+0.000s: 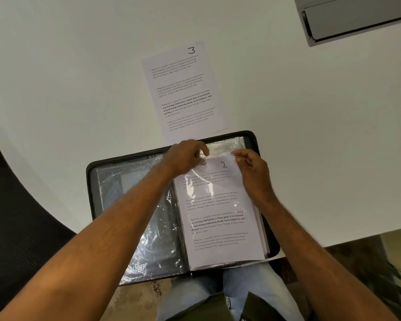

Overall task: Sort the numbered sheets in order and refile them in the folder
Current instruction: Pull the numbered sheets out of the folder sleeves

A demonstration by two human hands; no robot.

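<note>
A black folder [250, 139] is lying open at the near edge of a white table [79, 66], its clear plastic sleeves showing on both sides. The sheet marked 2 [220, 205] is sitting in the right-hand sleeve [225, 144], its top edge sticking out of the sleeve's opening. The left hand [185, 156] is pinching the plastic at the sheet's top left corner, and the right hand [252, 167] is pinching the plastic at the top right corner. The sheet marked 3 [183, 89] is lying flat on the table just beyond the folder, its near edge reaching the folder's far rim.
</note>
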